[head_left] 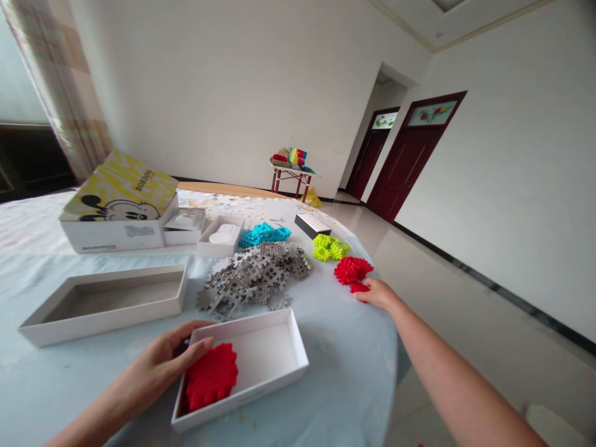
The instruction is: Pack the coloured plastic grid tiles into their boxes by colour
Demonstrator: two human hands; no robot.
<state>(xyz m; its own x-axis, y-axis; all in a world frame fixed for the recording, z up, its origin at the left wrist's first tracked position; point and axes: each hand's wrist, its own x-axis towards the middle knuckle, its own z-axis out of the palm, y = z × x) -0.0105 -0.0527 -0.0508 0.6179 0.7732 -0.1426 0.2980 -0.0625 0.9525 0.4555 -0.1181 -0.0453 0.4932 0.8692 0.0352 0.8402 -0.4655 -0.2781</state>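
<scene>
Red piece (pixel 358 288) is sitting right of the gray pile (pixel 256 276), pinched in the right hand's (pixel 379 294) fingertips, red heap (pixel 352 269) lying just beside. Nearer than the gray pile, white box (pixel 267 347) is holding red stack (pixel 215 375); left hand (pixel 170 355) is clasping the box's edge.

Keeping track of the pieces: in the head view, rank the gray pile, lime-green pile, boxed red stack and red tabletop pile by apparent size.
1. Gray pile
2. Boxed red stack
3. Lime-green pile and red tabletop pile: too alike to rank
</scene>
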